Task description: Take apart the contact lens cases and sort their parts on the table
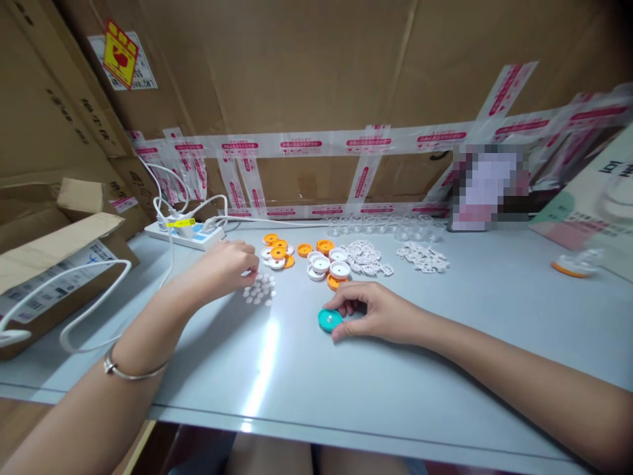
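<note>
My right hand (368, 311) grips a teal round disc (328, 319) by its edge, thumb in front and fingers behind. The disc lies flat at the table surface, with a small white piece at its middle. My left hand (232, 264) is at the back left edge of a pile of small white round pieces (260, 290), its fingers curled together and pointing down. Whether anything is between those fingertips is hidden. Beyond the hands lie orange round caps (325, 247) and white round caps (339, 269), partly stacked, in two groups.
Behind stand clear cups (378, 225) in a row. Two heaps of flat white plastic parts (363, 257) lie before them. A power strip (185, 231) with white cables and an open cardboard box (59, 277) are at left. An orange-and-white piece (576, 265) sits at right.
</note>
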Motion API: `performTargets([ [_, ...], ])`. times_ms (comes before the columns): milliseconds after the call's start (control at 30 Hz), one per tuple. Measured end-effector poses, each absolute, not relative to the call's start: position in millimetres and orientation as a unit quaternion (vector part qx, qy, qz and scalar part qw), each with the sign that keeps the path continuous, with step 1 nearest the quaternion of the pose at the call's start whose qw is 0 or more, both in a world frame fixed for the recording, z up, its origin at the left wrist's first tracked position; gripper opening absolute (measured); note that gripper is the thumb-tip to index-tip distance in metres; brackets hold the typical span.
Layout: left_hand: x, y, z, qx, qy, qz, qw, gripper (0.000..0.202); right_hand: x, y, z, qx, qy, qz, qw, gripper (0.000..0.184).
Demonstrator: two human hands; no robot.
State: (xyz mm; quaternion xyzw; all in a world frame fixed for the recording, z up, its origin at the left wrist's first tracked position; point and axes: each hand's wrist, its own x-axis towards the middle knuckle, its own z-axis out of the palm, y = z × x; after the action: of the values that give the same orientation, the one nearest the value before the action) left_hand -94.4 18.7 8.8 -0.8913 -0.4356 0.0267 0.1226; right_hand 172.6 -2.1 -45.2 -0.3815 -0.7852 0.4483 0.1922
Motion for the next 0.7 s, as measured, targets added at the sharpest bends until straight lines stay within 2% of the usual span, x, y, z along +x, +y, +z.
performTargets([
  [100,-90.5,17.1,7.6,-0.883,-0.446,0.084,0.122,0.016,173.1,-1.6,-45.2,-0.38,-0.789,0.443,0.193,0.036],
  [233,-87.3,14.1,6.3,-0.882,-0.448,0.1,0.108,0.016,173.5,-1.4,-45.2,-0.381,-0.794,0.434,0.191,0.037],
  [333,-85.6,11.7,4.7,-0.895,-0.433,0.042,0.1,0.012,173.4,-1.5,-45.2,-0.386,-0.795,0.429,0.188,0.038],
  [433,-72.2,4.2,2.3,-0.912,-0.395,-0.066,0.088,0.014,173.5,-1.6,-45.5,-0.381,-0.797,0.43,0.186,0.038],
  [533,-49.3,-6.8,-2.5,-0.934,-0.324,-0.151,0.024,0.016,174.0,-1.3,-46.5,-0.36,-0.809,0.424,0.19,0.034],
  [700,-23.1,-14.1,-15.5,-0.953,-0.241,-0.162,-0.09,0.014,174.9,-0.1,-48.8,-0.335,-0.823,0.414,0.198,0.031],
])
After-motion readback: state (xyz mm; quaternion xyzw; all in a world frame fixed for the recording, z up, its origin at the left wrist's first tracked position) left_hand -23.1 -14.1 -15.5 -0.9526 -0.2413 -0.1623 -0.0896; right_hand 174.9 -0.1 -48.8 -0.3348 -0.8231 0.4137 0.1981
